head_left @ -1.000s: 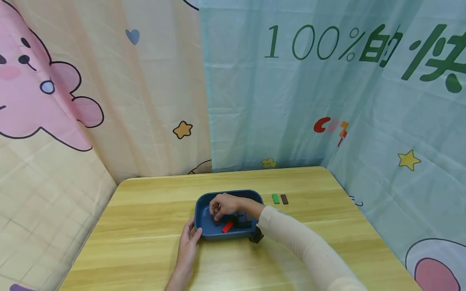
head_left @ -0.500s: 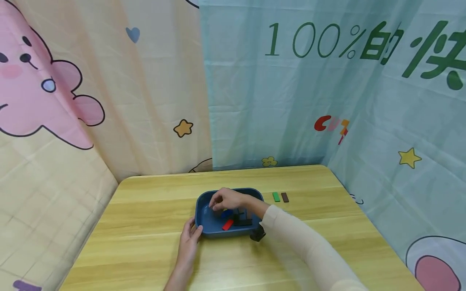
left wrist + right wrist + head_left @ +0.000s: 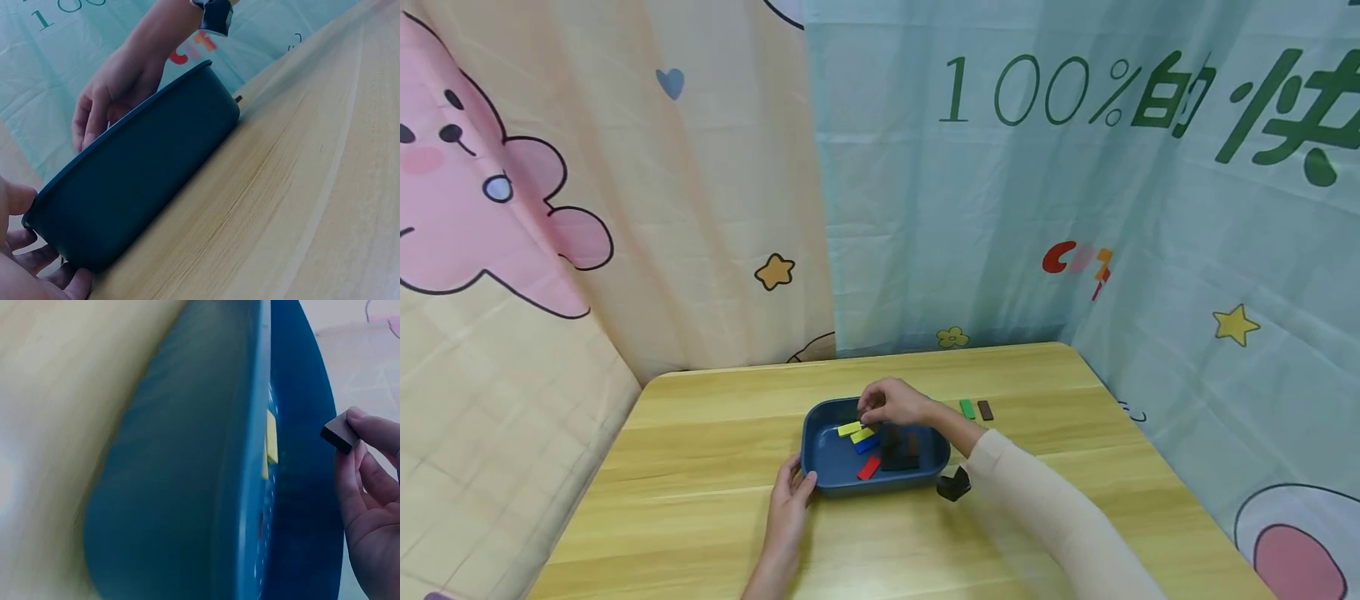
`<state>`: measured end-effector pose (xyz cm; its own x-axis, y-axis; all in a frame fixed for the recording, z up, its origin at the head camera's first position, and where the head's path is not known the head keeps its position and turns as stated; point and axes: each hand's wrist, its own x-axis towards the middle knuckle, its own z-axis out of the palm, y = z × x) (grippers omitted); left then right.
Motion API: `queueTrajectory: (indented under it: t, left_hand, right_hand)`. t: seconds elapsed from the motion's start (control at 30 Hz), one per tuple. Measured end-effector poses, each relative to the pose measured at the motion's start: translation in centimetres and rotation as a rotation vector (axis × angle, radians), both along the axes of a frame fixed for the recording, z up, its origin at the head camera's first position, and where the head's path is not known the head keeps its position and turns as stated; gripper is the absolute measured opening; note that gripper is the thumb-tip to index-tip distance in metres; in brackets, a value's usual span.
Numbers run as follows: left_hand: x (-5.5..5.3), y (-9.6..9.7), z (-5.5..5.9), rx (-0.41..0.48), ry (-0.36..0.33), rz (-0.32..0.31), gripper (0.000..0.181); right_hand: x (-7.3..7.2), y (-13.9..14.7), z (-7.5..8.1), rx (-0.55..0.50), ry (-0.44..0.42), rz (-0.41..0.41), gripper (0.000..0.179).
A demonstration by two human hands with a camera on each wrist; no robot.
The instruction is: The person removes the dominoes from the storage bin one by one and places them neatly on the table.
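Pinching a small dark rectangular block (image 3: 340, 433) in the right hand (image 3: 891, 402), up above the deep blue smooth-walled tray (image 3: 137, 175), gripped at one end, likely to leave the rest free. Grasping the tray's left end with the left hand (image 3: 792, 500), apparently against sliding. Counting inside: two yellow rectangular blocks (image 3: 850, 429), one blue block (image 3: 867, 445), one red block (image 3: 868, 468); dark pieces (image 3: 900, 462) too merged to number. Out on the pale wooden bench (image 3: 700, 500), past the tray's far right corner: one green block (image 3: 967, 409), one brown block (image 3: 986, 410), side by side, just apart.

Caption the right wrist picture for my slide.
Right hand pinching a dark block over a blue tub with yellow blocks inside.
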<state>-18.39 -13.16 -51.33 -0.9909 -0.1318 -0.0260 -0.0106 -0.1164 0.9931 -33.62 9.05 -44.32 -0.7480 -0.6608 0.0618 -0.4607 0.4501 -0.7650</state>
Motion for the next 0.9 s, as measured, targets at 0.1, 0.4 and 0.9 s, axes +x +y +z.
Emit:
queueTrajectory:
  t: [0.1, 0.4, 0.9]
  left_hand:
    - [0.1, 0.1, 0.1, -0.008, 0.000, -0.006, 0.053]
    - [0.2, -0.1, 0.1, -0.021, 0.006, 0.009, 0.053]
    - [0.1, -0.1, 0.0, -0.041, -0.019, 0.018, 0.054]
  right_hand:
    - [0.1, 1.4, 0.1, -0.015, -0.002, -0.046, 0.008]
    - [0.4, 4.2, 0.8, -0.125, -0.048, -0.110, 0.023]
    - [1.2, 9.8, -0.8, -0.335, -0.125, -0.300, 0.026]
